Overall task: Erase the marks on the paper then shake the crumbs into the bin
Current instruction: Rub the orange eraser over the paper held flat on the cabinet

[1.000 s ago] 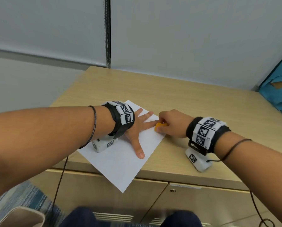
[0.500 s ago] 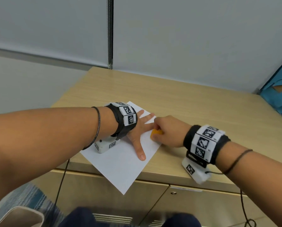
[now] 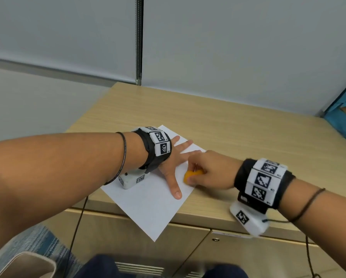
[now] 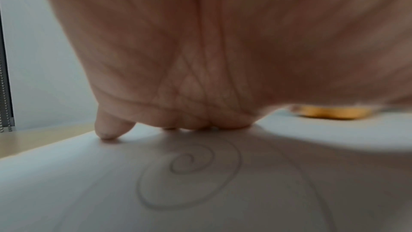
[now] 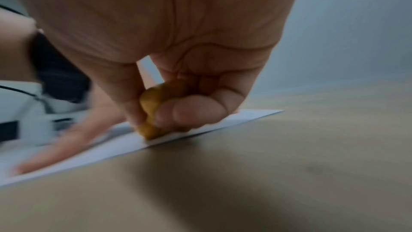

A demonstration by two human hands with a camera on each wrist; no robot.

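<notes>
A white sheet of paper lies askew on the wooden cabinet top, its near corner hanging over the front edge. My left hand lies flat on the sheet with fingers spread, pressing it down. A pencil spiral shows on the paper under that palm. My right hand pinches an orange eraser and presses it on the sheet near its right edge. In the right wrist view the eraser sits between thumb and fingers, touching the paper.
A beige bin stands on the floor at the lower left, below the cabinet. Cabinet doors face me under the top. A blue object leans at the far right. A grey wall backs the cabinet top.
My right hand has slid the eraser toward me along the paper's right side. The left hand has stayed flat on the sheet.
</notes>
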